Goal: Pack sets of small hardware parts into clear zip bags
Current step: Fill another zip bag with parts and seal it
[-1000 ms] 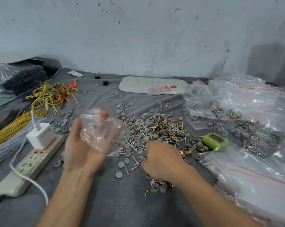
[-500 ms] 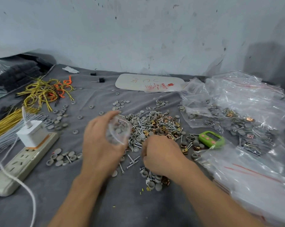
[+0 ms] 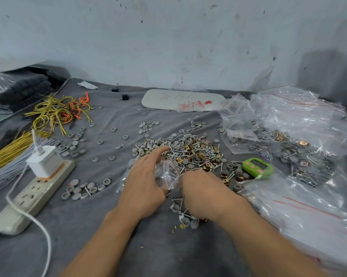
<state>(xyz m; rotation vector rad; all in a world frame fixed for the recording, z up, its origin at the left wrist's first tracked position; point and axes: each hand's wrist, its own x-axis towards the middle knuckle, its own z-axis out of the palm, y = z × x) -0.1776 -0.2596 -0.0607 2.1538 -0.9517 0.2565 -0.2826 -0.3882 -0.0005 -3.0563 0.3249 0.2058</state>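
Limp zip bag (image 3: 167, 175) — hold at mouth.
Left hand (image 3: 143, 183) grips it; right hand (image 3: 201, 189) curled over parts (image 3: 194, 152), hold unclear.

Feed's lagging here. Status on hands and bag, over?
Left hand grips clear zip bag at parts pile edge. Right hand curled beside bag, grasp hidden. Green timer nearby, not in the way.

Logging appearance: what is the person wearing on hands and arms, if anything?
Nothing visible. The left hand and right hand are ungloved, with no ring, watch or band showing. The left forearm and right forearm are uncovered to the frame's edge; no sleeve in view.
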